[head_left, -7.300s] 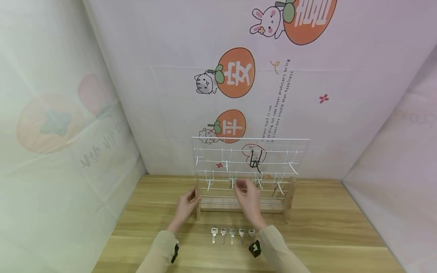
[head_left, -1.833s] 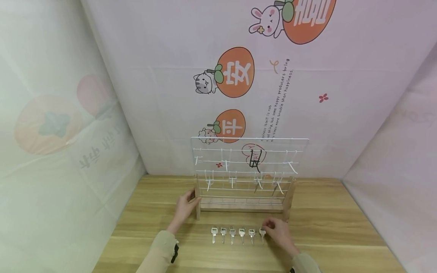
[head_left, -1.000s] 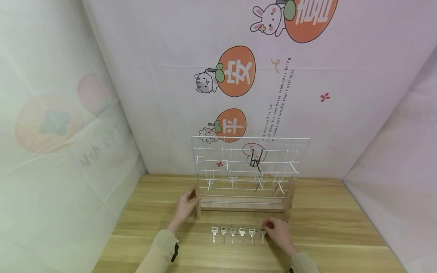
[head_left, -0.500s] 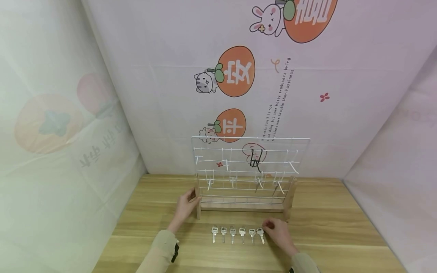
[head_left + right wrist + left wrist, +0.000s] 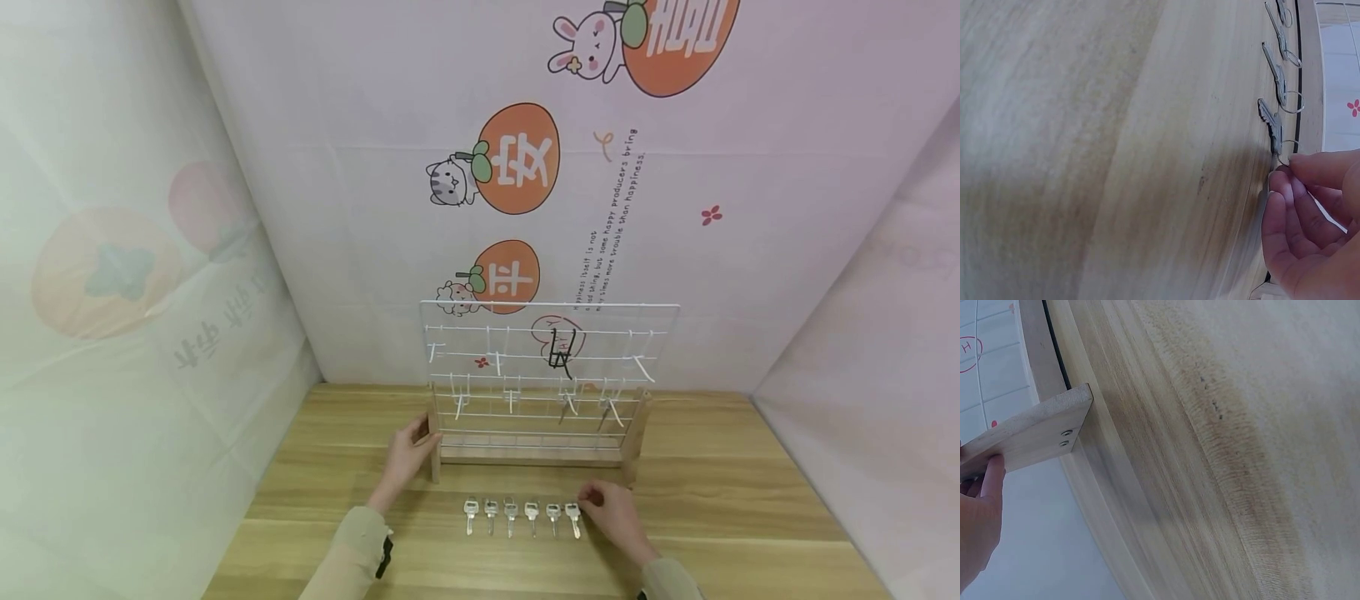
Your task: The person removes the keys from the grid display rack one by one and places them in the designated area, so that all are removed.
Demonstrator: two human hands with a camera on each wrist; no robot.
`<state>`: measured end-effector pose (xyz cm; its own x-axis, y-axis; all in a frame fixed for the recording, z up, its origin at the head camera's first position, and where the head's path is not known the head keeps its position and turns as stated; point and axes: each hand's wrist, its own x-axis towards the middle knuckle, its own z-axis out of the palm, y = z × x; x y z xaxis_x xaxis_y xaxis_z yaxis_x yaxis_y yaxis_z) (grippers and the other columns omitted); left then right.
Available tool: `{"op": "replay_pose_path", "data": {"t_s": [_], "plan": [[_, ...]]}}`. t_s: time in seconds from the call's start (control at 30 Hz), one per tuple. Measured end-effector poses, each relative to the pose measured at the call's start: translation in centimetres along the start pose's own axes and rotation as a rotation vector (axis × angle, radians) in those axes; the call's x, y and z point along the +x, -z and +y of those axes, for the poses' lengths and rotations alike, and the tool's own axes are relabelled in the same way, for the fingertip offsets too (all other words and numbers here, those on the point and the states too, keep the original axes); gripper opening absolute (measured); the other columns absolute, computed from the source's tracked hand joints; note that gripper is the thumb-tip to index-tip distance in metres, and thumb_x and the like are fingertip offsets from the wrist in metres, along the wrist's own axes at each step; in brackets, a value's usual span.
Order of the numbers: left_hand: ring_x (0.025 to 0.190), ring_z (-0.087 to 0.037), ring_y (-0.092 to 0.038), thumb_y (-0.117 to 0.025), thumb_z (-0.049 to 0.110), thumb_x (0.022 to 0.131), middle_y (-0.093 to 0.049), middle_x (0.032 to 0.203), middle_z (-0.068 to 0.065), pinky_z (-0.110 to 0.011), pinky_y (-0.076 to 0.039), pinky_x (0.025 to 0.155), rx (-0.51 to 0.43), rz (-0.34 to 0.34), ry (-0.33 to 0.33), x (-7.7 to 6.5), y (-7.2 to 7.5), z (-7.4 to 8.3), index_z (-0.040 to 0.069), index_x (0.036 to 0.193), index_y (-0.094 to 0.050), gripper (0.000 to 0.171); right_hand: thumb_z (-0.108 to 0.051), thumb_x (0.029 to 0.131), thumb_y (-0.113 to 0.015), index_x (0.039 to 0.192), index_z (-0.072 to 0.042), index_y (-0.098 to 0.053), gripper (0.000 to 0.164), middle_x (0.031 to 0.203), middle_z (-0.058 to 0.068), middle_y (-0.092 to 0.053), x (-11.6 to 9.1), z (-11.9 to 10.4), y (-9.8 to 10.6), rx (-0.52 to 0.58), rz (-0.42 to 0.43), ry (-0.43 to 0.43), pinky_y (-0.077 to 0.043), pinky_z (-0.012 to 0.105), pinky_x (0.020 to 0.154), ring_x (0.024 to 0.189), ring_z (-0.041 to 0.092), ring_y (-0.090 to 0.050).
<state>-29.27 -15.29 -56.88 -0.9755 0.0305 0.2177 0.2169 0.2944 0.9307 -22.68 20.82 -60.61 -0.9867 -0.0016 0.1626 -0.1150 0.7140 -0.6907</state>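
Observation:
My left hand (image 5: 408,454) grips the left wooden upright (image 5: 1035,434) of a white wire-grid rack (image 5: 540,431), thumb on one face and fingers on the other. Several silver keys, each with a small ring, lie in a row on the table in front of the rack. With thumb and forefinger my right hand (image 5: 611,510) pinches the ring (image 5: 1290,147) of the rightmost key (image 5: 573,518). That key lies slightly aslant, its blade toward me. Two keys hang on the lower right hooks of the rack, one key (image 5: 604,417) at the far right.
White hooks and one black hook (image 5: 559,358) stick out from the grid toward me. The wood-grain table (image 5: 712,500) meets white printed cloth walls at the back and sides. A wooden base bar (image 5: 532,454) joins the rack's uprights.
My right hand has come down from the rack's second lower hook to the row's right end, where another key now lies. Lately that key swung aslant and shifted slightly left. My left hand stays put.

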Motion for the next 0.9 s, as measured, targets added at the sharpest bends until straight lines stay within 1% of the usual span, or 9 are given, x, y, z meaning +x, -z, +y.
{"op": "replay_pose_path", "data": {"t_s": [0.17, 0.37, 0.47, 0.6, 0.7, 0.9], "plan": [[0.123, -0.046, -0.059, -0.068, 0.002, 0.091, -0.057, 0.134, -0.033, -0.044, -0.055, 0.102, -0.008, 0.003, 0.008, 0.0, -0.1, 0.0, -0.013, 0.138, -0.047, 0.053, 0.004, 0.076, -0.076, 0.078, -0.008, -0.07, 0.014, 0.076, 0.001, -0.071, -0.1, -0.1, 0.1, 0.011, -0.019, -0.023, -0.053, 0.013, 0.062, 0.068, 0.003, -0.058], [0.122, -0.046, -0.06, -0.068, 0.003, 0.091, -0.058, 0.132, -0.034, -0.045, -0.056, 0.101, 0.009, 0.013, -0.007, 0.1, -0.1, -0.2, -0.014, 0.137, -0.048, 0.053, 0.002, 0.077, -0.076, 0.08, -0.008, -0.07, 0.012, 0.077, 0.001, -0.071, 0.0, -0.1, 0.3, 0.011, -0.012, -0.035, -0.054, 0.014, 0.061, 0.069, 0.004, -0.06], [0.12, -0.046, -0.061, -0.068, 0.002, 0.091, -0.058, 0.131, -0.035, -0.046, -0.057, 0.099, 0.007, 0.019, -0.014, 0.1, -0.1, -0.2, -0.016, 0.135, -0.048, 0.052, 0.002, 0.078, -0.075, 0.083, -0.006, -0.07, 0.011, 0.077, 0.002, -0.071, 0.0, -0.3, 0.5, 0.043, -0.013, -0.049, -0.054, 0.014, 0.06, 0.068, 0.005, -0.06], [0.12, -0.047, -0.061, -0.069, 0.002, 0.091, -0.058, 0.131, -0.036, -0.048, -0.057, 0.099, -0.012, 0.021, -0.023, 0.0, -0.1, -0.2, -0.017, 0.135, -0.048, 0.052, 0.002, 0.08, -0.073, 0.09, -0.001, -0.07, 0.011, 0.081, 0.006, -0.071, 0.1, -0.6, 0.9, 0.113, -0.026, -0.088, -0.054, 0.014, 0.058, 0.07, 0.008, -0.062], [0.12, -0.047, -0.061, -0.069, 0.003, 0.091, -0.058, 0.131, -0.036, -0.047, -0.058, 0.099, -0.008, 0.016, -0.024, 0.0, -0.1, -0.1, -0.016, 0.135, -0.048, 0.052, 0.001, 0.081, -0.072, 0.095, 0.001, -0.07, 0.014, 0.085, 0.008, -0.072, 0.2, -1.0, 1.3, 0.124, -0.026, -0.099, -0.055, 0.014, 0.06, 0.073, 0.011, -0.065], [0.124, -0.046, -0.058, -0.068, 0.003, 0.092, -0.056, 0.135, -0.034, -0.045, -0.056, 0.102, -0.011, 0.004, 0.002, 0.1, 0.0, 0.0, -0.015, 0.137, -0.047, 0.053, -0.001, 0.083, -0.072, 0.094, -0.001, -0.07, 0.012, 0.089, 0.01, -0.074, 0.5, -2.0, 1.9, 0.071, 0.015, -0.047, -0.057, 0.014, 0.064, 0.076, 0.016, -0.069]]}}
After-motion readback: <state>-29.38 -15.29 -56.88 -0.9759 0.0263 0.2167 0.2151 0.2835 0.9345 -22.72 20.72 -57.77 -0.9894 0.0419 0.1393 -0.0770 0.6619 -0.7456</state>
